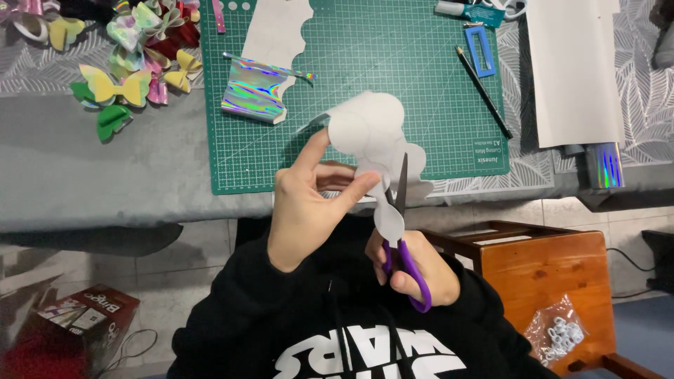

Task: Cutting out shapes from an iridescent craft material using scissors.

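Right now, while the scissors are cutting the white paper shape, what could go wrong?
1. The left hand pinches the white paper shape close to the scissors in the right hand; the blade may nick a fingertip.
2. The paper is held in the air and curls, so the cut may wander off the rounded outline.

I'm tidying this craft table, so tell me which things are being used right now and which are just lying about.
In use:
left hand holding the white scalloped paper cutout
right hand working the purple-handled scissors

Lying about:
holographic foil piece
paper bows
black pencil
blue rectangular frame
green cutting mat
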